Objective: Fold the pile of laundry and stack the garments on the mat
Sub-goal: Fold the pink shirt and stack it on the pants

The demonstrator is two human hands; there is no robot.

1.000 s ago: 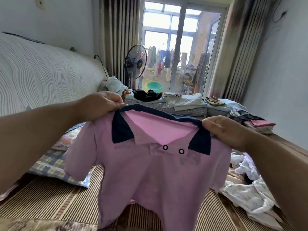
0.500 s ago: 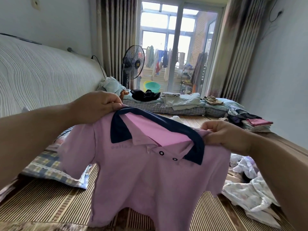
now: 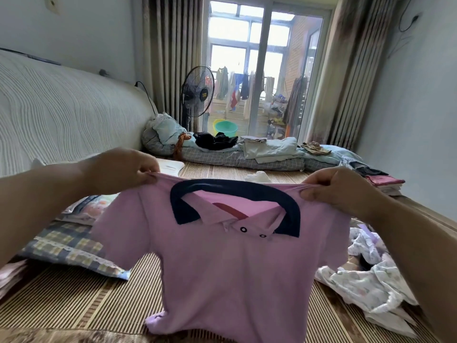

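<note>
A pink polo shirt (image 3: 230, 273) with a navy collar hangs spread out in front of me, front side facing me, its hem near the striped bamboo mat (image 3: 74, 300). My left hand (image 3: 121, 169) pinches its left shoulder seam. My right hand (image 3: 338, 189) pinches the right shoulder. The shirt is stretched taut between both hands. A loose pile of white patterned laundry (image 3: 366, 280) lies on the mat at the right. A small folded stack with a pink garment on top (image 3: 385, 181) sits at the far right.
A plaid pillow (image 3: 66, 246) lies on the mat at the left, below a padded headboard (image 3: 61, 115). Folded bedding and clothes (image 3: 267, 152) line the far end. A standing fan (image 3: 197, 95) and balcony door stand behind.
Both hands have slid outward from the collar to the shoulder seams and pulled the shirt wide and taut. The shirt now hangs level and a little lower.
</note>
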